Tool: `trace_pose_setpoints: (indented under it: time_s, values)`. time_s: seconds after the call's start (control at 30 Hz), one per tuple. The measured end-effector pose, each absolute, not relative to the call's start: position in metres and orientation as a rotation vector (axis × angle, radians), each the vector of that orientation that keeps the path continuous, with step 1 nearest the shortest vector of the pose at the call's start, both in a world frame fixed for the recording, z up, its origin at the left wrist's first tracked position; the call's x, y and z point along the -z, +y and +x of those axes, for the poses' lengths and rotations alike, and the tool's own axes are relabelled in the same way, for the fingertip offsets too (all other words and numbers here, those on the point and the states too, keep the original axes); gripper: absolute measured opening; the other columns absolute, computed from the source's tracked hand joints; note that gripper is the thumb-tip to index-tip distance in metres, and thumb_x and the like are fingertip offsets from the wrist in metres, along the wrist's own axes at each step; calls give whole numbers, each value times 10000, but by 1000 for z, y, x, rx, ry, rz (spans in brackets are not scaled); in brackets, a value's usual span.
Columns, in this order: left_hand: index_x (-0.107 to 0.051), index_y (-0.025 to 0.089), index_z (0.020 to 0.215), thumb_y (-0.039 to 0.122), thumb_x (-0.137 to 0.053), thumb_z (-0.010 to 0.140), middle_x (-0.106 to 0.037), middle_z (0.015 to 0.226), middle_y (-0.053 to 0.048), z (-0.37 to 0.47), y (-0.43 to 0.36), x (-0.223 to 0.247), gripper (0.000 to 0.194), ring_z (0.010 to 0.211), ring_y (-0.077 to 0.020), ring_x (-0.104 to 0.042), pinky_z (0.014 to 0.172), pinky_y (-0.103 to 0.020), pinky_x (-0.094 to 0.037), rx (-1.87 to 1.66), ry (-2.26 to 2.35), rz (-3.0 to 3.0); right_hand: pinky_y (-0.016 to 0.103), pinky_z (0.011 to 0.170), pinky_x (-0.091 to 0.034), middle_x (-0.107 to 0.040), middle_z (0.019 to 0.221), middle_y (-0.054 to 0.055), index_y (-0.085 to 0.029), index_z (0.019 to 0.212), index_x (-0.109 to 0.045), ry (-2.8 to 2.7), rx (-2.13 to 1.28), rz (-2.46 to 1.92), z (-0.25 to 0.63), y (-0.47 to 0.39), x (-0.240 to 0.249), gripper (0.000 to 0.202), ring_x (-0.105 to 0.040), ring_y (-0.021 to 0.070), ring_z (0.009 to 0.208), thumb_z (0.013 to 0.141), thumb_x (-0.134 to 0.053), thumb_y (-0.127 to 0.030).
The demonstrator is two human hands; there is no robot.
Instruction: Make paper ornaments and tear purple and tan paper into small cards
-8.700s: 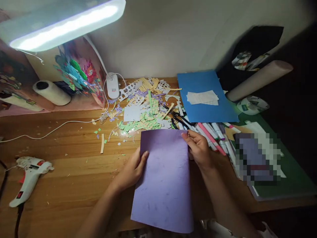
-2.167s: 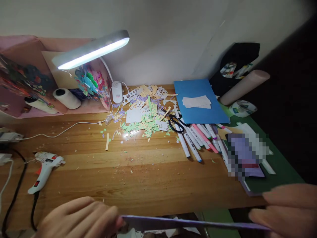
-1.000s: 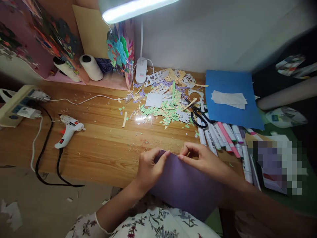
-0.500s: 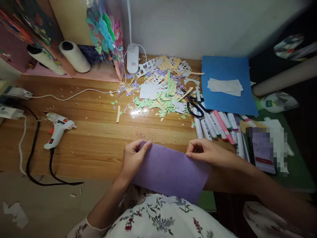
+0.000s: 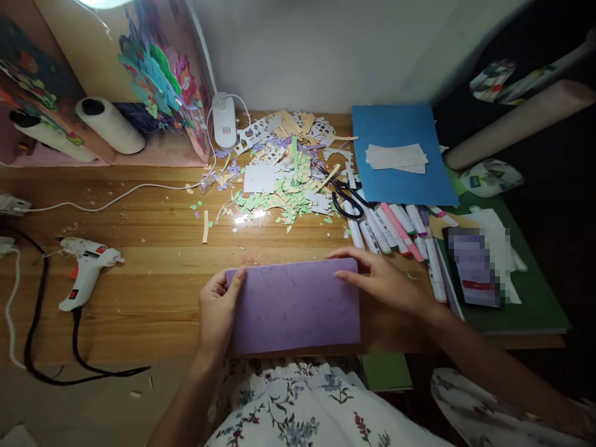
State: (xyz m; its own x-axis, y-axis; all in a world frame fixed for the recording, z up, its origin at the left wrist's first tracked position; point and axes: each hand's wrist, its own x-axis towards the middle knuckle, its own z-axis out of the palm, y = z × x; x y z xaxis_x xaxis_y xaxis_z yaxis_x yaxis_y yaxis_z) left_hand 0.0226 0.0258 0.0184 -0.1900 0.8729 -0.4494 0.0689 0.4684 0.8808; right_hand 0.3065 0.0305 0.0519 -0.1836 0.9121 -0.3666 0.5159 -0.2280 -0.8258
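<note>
Hands, 2: left hand [image 5: 218, 304] grasps the upper left corner of the purple sheet [image 5: 298, 310], thumb on the near face, other fingers bent behind; right hand [image 5: 372, 273] pinches its upper right corner, thumb in front, index finger behind the top edge. Purple sheet, 1, held over the front edge of the wooden table [image 5: 153, 298], just above the lap. Glue gun, 1 [image 5: 88, 267], lying at left. Scissors, 1 pair [image 5: 349, 202], black handles, blades partly under scraps. Scrap heap [image 5: 293, 167]: green, yellow, purple and white cuttings, too many to count. Blue sheet, 1 [image 5: 403, 189], bearing white slips [image 5: 395, 158], apparently 2, overlapping. Markers [image 5: 382, 230]: more than six, overlapping, exact count not obtainable; 1 has a pink barrel. Phone, 1 [image 5: 475, 273], screen partly pixelated, on a green board [image 5: 535, 304] at right. Lamp base, 1, white [image 5: 225, 124], behind the scraps. Containers: pink box, 1 [image 5: 162, 152], open-fronted, at left; contents 2 white thread cones [image 5: 112, 127] and a dark bundle [image 5: 139, 118], nature unclear.
</note>
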Motion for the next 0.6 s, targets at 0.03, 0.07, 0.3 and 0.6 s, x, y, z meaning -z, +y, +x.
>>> trace_pose_setpoints:
  time_s: [0.03, 0.07, 0.3, 0.6]
  values:
    - [-621, 168, 786, 453, -613, 740, -588, 659, 23, 25, 28, -21, 289, 566, -102, -517, 500, -189, -397, -902, 1604, 914, 293, 672, -480, -665, 915, 52, -196, 906, -634, -1689, -1345, -1703, 301, 31, -53, 249, -607, 197, 816, 803, -567, -412]
    - [-628, 181, 875, 426, -609, 754, -631, 745, 3, 27, 30, -25, 274, 646, -124, -568, 562, -210, -439, -912, 1611, 1032, 286, 648, -473, -671, 825, 40, -187, 821, -649, -1720, -1302, -1710, 297, 31, -54, 230, -609, 191, 767, 810, -564, -400]
    - [-577, 253, 1106, 202, -526, 842, -619, 1147, -47, 40, 49, -58, 274, 1090, -210, -536, 914, -351, -407, -702, 1187, 2415, 245, 691, -501, -723, 853, 5, -221, 903, -693, -1825, -1084, -1459, 283, 17, -61, 156, -665, 158, 774, 849, -553, -262]
    - [-589, 186, 855, 175, -514, 831, -661, 712, -13, 48, 46, -68, 80, 598, -140, -603, 536, -238, -440, -721, 1037, 2505, 214, 724, -522, -715, 957, 46, -191, 1090, -634, -1940, -805, -1201, 286, 1, -68, 297, -676, 139, 846, 862, -464, -107]
